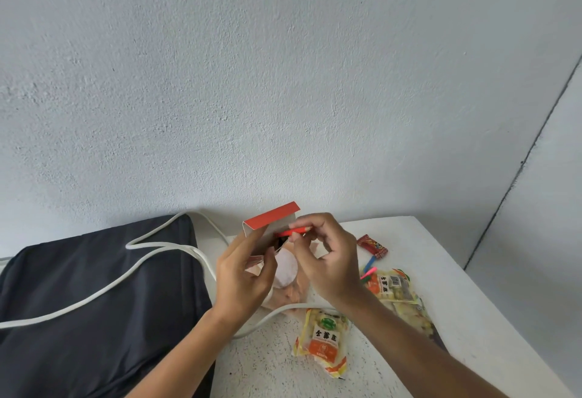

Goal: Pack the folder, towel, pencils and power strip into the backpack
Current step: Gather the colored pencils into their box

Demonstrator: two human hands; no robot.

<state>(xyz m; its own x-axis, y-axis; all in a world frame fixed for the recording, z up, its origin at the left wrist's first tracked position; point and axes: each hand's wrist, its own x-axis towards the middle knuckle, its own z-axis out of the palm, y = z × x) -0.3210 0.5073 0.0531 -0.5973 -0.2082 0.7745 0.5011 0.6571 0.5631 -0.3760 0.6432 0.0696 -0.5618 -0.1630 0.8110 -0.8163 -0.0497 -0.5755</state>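
Left hand [244, 274] curled round an open pencil box [267, 233], thumb across its front, red lid flap tipped up and back toward the wall [283, 82]. Right hand [327, 259] just right of the box, fingertips pinching a red pencil [294, 232] lying across the box mouth, its inner end at the dark opening. Dark inside the box; contents not readable.

Directly below the box and partly hidden by both hands, a pale pink folded towel [286, 268] on the white table [441, 271]. Left of the box, a dark navy backpack [94, 287] lying flat, filling the near left corner of view. White power-strip cord [151, 248] looping across the backpack, passing behind the left hand and coming out under the left wrist, below the box; the strip body itself out of view.

Right of the box, a small red sweet wrapper [371, 245] near the far table edge. Below that, loose coloured pencils [369, 268], blue, pink and green, touching a yellow-orange snack packet [393, 287] partly under the right forearm. A second yellow-orange snack packet [324, 341] below and right of the box, between the two forearms, close to the cord.
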